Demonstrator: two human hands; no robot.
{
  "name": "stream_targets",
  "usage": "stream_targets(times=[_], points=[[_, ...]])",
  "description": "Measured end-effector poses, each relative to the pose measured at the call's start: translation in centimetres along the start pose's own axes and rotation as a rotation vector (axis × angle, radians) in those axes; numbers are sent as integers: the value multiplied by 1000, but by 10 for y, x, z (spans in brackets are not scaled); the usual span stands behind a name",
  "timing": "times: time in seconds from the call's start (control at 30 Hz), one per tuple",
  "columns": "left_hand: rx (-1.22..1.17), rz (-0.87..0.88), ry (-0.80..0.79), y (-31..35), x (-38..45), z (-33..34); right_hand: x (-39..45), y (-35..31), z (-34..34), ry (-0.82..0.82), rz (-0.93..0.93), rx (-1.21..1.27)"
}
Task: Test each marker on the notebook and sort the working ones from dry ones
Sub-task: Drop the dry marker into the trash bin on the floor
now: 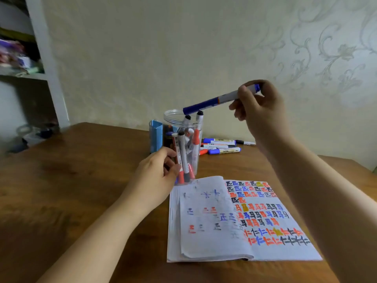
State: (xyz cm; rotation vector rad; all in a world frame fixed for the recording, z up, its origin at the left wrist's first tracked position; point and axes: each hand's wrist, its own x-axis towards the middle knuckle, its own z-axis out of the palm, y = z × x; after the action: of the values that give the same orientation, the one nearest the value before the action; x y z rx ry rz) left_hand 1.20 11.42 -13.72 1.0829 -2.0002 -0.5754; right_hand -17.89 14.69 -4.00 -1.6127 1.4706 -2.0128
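Observation:
A clear plastic jar [175, 117] stands on the wooden table and holds several capped markers. My left hand [157, 172] grips the jar low on its left side. My right hand [259, 107] pinches the rear end of a blue capped marker [216, 101], held tilted in the air with its blue cap just over the jar's mouth. An open notebook [240, 221] lies in front of the jar, its right page filled with red, blue, black and yellow test marks.
A pile of several markers [222, 146] lies on the table behind and right of the jar, near the wall. A blue holder [156, 137] stands at the jar's left. A white shelf unit [40, 58] is at the far left.

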Motion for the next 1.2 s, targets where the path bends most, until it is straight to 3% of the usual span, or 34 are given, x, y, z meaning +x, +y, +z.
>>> stream_targets(times=[0.17,0.43,0.5,0.73,1.0,1.2], points=[[-4,6,69,-9,-7,-3,-6,2,8,44,82,63],[-244,-57,70,-12,-50,-28,-74,19,27,-211,318,147],[-262,-80,105,-17,-76,-49,-88,10,40,-316,323,194],[19,-263,284,-83,-204,-146,-172,-47,129,-867,238,268],[253,-647,765,-149,-390,-246,-336,-70,274,-1250,259,314],[295,-868,778,-159,-477,-277,-458,-51,341,-1581,397,142]])
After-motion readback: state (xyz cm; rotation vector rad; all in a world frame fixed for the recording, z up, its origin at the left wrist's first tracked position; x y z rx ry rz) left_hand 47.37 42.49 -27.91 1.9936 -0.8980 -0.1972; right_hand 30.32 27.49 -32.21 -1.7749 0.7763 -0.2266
